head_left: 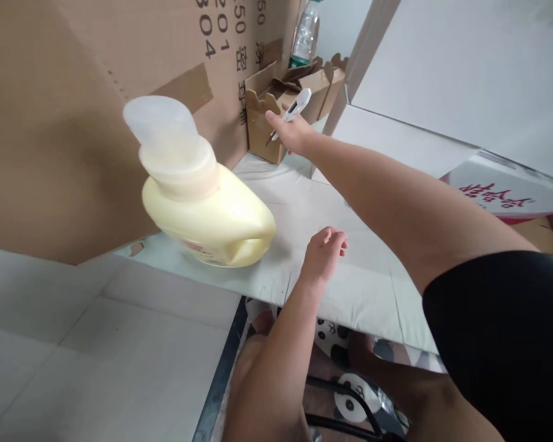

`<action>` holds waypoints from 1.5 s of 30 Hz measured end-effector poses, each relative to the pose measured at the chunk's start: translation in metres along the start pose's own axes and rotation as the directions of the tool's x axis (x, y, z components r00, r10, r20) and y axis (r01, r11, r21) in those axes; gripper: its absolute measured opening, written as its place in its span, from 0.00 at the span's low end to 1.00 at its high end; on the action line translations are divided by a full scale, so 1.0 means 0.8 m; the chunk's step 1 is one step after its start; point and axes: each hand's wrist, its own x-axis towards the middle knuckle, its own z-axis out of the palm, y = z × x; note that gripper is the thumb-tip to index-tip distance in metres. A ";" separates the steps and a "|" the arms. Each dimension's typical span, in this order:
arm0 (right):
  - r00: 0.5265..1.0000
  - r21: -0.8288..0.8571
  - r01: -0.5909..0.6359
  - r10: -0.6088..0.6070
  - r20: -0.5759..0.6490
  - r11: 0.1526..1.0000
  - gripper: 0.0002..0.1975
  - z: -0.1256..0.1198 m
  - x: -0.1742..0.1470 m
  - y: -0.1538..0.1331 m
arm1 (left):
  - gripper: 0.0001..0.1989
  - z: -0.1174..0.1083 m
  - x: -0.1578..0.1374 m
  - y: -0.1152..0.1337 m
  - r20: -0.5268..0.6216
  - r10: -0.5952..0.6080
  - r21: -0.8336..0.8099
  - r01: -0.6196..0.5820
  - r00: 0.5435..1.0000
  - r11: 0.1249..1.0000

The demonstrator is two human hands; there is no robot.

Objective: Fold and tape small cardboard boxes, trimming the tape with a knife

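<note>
My right hand [295, 132] reaches toward the far end of the table, its fingers closed around a slim white tool [298, 104] with a dark slot and a thin dark tip. The tip points down and left, close in front of a small brown cardboard box [262, 126] with an open, notched top. Over the near part of the table, my left hand [323, 253] is loosely curled, and I see nothing in it. To its left stands a large pale yellow bottle [230, 212] with a translucent cap [170, 129], touched by neither hand.
A large printed carton [120, 49] rises on the left. Behind the small box is a clear plastic bottle [305, 37] with a green band. White panels [465, 67] and a box with red lettering [493, 187] border the right. A pale cloth [368, 282] covers the table.
</note>
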 end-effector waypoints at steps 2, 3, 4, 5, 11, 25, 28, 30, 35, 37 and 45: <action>0.985 -0.097 -0.134 0.122 -0.121 0.986 0.23 0.008 0.007 -0.011 | 0.10 -0.005 0.000 0.001 0.003 0.001 -0.014 -0.001 1.000 1.000; 0.972 -0.129 -0.197 0.177 -0.153 0.972 0.24 0.010 0.006 -0.016 | 0.09 -0.006 0.000 0.001 0.000 0.004 -0.023 -0.004 1.000 1.000; 0.963 -0.146 -0.236 0.211 -0.166 0.961 0.25 0.011 0.002 -0.021 | 0.09 -0.007 0.001 0.001 -0.010 0.011 -0.030 -0.011 1.000 0.999; 0.960 -0.146 -0.250 0.225 -0.166 0.957 0.26 0.011 -0.004 -0.024 | 0.09 -0.008 0.002 0.002 -0.027 0.020 -0.033 -0.021 0.999 0.999; 0.969 -0.045 -0.167 0.155 -0.194 0.985 0.26 -0.019 -0.091 -0.007 | 0.09 -0.012 0.002 0.001 -0.167 0.176 -0.042 -0.185 0.970 0.982; 0.846 0.240 0.419 -0.281 -0.452 0.876 0.35 -0.121 -0.506 0.057 | 0.14 0.005 -0.001 -0.001 -0.499 0.666 0.158 -0.697 0.555 0.699; 0.812 0.312 0.470 -0.266 -0.519 0.826 0.35 -0.117 -0.554 0.068 | 0.16 0.019 0.006 -0.001 -0.339 0.652 -0.006 -0.694 0.679 0.720; 0.824 0.342 0.454 -0.243 -0.511 0.823 0.35 -0.117 -0.570 0.071 | 0.17 0.032 0.007 -0.001 -0.251 0.649 -0.066 -0.682 0.718 0.729; 0.903 0.248 0.326 -0.223 -0.367 0.912 0.32 -0.141 -0.599 0.053 | 0.17 0.061 0.009 -0.003 -0.214 0.701 -0.039 -0.723 0.680 0.690; 0.928 0.188 0.257 -0.188 -0.321 0.948 0.28 -0.151 -0.613 0.045 | 0.18 0.070 0.013 -0.004 -0.203 0.689 -0.025 -0.708 0.695 0.706; 0.966 0.082 0.223 -0.209 -0.154 0.971 0.30 -0.166 -0.646 0.040 | 0.17 0.093 0.019 -0.008 -0.140 0.561 -0.242 -0.578 0.816 0.779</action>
